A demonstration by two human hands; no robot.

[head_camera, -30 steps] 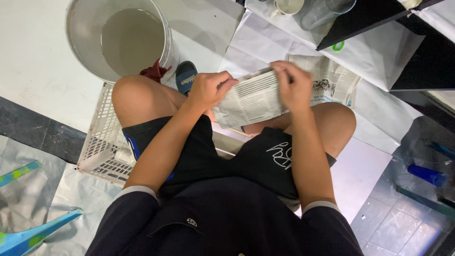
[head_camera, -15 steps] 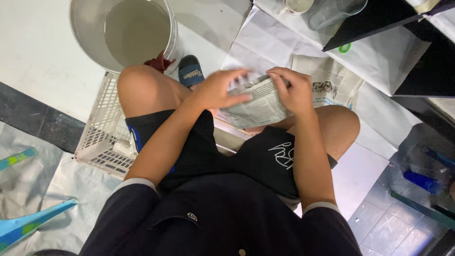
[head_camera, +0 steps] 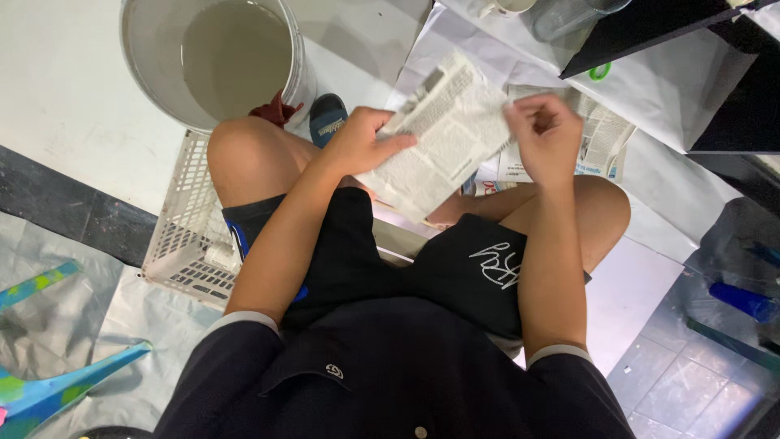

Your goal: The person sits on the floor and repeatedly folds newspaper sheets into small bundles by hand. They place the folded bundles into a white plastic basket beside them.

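Note:
I sit with knees bent and look down at my lap. A folded sheet of newspaper [head_camera: 443, 134] is held up above my knees. My left hand [head_camera: 364, 142] grips its left edge, thumb on top. My right hand [head_camera: 546, 134] pinches its right edge with the fingers curled. More newspaper [head_camera: 603, 138] lies spread on the floor just beyond my right knee.
A grey bucket [head_camera: 146, 77] of murky liquid stands at the upper left. A white perforated plastic basket [head_camera: 185, 236] lies under my left leg. A blue slipper [head_camera: 327, 116] is near the bucket. White bags [head_camera: 682, 89] and a dark panel [head_camera: 756, 106] lie at the right; a blue tool [head_camera: 739, 299] is at the far right.
The newspaper was bunched between both hands over my knees; now it is opened out flatter and tilted, with my hands further apart and my right hand at its right edge.

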